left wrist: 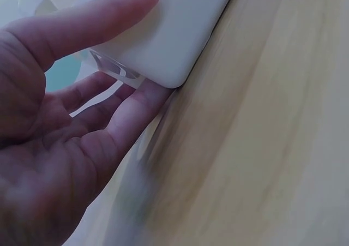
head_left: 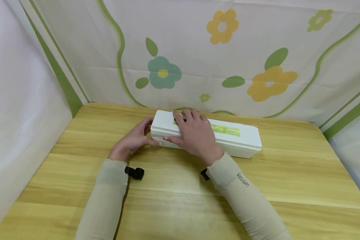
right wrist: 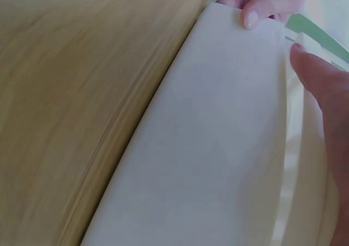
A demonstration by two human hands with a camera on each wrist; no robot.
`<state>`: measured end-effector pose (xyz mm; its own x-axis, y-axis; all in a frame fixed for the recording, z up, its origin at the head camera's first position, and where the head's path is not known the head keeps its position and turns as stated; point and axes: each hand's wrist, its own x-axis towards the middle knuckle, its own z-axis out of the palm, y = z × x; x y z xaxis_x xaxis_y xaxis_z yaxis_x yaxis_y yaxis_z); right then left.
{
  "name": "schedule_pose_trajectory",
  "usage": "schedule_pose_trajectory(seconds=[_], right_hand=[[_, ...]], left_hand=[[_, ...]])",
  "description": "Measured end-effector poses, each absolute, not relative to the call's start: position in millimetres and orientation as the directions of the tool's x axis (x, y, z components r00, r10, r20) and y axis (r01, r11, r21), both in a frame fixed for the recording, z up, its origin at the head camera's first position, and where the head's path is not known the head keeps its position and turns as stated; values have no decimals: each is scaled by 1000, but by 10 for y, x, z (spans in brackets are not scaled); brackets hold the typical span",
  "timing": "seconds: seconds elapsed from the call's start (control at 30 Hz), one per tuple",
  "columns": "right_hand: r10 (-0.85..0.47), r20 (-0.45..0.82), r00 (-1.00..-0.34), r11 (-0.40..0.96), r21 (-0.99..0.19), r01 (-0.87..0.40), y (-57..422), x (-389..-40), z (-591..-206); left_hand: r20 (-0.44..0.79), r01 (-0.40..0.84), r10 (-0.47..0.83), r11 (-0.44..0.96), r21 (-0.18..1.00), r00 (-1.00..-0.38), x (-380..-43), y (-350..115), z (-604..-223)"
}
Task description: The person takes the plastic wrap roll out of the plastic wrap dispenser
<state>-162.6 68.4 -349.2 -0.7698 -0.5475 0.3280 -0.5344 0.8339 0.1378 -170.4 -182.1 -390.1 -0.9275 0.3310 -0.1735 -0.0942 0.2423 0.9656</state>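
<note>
A long white box (head_left: 240, 152) lies on the wooden table, its white lid (head_left: 250, 135) bearing a yellow-green label (head_left: 226, 130). At the box's left end, my left hand (head_left: 132, 138) holds the lower corner, thumb on the front wall and fingers round the end. The left wrist view shows the left hand (left wrist: 60, 142) with one fingertip hidden beneath the box's bottom edge (left wrist: 174, 55). From above, my right hand (head_left: 196, 135) grips the lid, thumb at its front edge and fingers across the top. A small dark patch on the lid is partly covered by those fingers.
The wooden table (head_left: 168, 206) extends around the box. Behind its far edge hangs a white curtain (head_left: 195, 43) with printed flowers, close to the box's back. White cloth (head_left: 24, 116) also hangs along the left side. Each wrist carries a black strap-on device (head_left: 135, 172).
</note>
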Motion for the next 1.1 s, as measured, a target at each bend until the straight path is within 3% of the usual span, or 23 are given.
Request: schedule_pose_trajectory(seconds=[0.27, 0.53, 0.93, 1.1], right_hand=[[-554, 399, -731, 820, 110, -562, 739, -1623, -3503], [-492, 405, -770, 842, -4, -540, 1053, -1602, -3511], [-458, 351, -817, 856, -72, -512, 1633, -1538, -3507], [-467, 370, -803, 854, -47, -518, 1911, -1507, -3542]], left_hand=[[-156, -84, 333, 221, 972, -930, -1697, -1843, -3931], [-164, -100, 326, 206, 974, -931, -1704, -1834, -3934], [-166, -99, 324, 215, 972, -931, -1686, -1842, -3917], [-167, -99, 325, 215, 972, -931, -1692, -1839, -3919]])
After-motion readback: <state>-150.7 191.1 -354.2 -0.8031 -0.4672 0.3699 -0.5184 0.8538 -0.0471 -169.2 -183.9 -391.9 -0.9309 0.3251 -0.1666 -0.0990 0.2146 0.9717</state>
